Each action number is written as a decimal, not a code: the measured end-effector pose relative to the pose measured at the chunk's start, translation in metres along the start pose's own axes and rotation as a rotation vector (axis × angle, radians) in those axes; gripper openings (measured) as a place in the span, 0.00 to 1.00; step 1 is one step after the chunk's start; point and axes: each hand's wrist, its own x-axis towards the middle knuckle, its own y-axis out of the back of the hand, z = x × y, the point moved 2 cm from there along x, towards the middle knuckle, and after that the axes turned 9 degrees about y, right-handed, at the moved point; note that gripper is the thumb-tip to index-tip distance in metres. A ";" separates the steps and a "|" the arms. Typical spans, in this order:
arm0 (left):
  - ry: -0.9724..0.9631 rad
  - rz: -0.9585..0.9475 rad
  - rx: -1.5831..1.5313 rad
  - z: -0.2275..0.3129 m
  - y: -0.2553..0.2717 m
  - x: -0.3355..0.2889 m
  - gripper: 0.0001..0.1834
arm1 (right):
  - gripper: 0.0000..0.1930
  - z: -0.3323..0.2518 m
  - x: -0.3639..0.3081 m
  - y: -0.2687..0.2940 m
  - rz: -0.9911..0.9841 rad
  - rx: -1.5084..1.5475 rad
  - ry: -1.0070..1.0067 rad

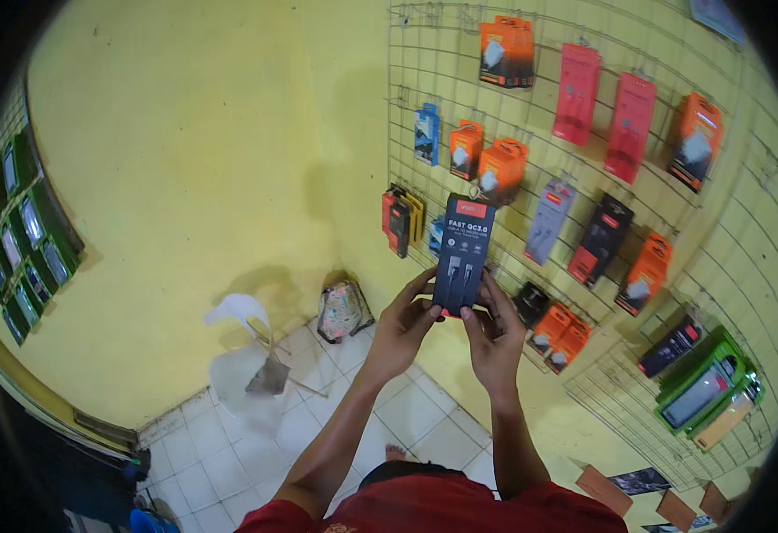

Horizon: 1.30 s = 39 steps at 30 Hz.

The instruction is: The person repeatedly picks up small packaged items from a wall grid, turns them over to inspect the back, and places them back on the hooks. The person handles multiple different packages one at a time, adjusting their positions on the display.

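Observation:
Both of my hands hold a tall dark box of a charging cable [462, 253], with a red band at its top and two cable plugs pictured on its front. My left hand [402, 324] grips its lower left edge, thumb on the front. On the lower right edge, my right hand [494, 333] does the same, its thumb near the bottom. The box is upright, tilted slightly, in front of a wire grid rack [442, 58]. Just behind its top hangs an orange charger box [503, 169]. Whether the cable box touches a hook cannot be made out.
Red packs [577, 96], a dark box [600, 240] and orange boxes [645, 274] hang on the rack. Green phone-case packs [704, 391] hang lower right, others [29, 231] far left. A white chair [245, 364] and a patterned bag [345, 309] are on the tiled floor.

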 end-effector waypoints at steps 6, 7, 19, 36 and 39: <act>-0.018 0.019 -0.018 -0.011 0.088 0.085 0.31 | 0.30 0.067 0.066 -0.080 0.013 -0.047 -0.001; -0.013 0.027 -0.022 -0.017 0.100 0.099 0.31 | 0.30 0.080 0.074 -0.091 0.012 -0.060 0.000; -0.027 -0.132 -0.170 -0.075 0.229 0.279 0.28 | 0.29 0.216 0.180 -0.197 0.099 -0.334 -0.019; 0.092 -0.468 -0.246 -0.142 0.276 0.439 0.30 | 0.28 0.300 0.261 -0.249 0.340 -0.535 -0.080; 0.106 -0.506 -0.335 -0.152 0.271 0.446 0.30 | 0.29 0.306 0.259 -0.247 0.349 -0.614 -0.071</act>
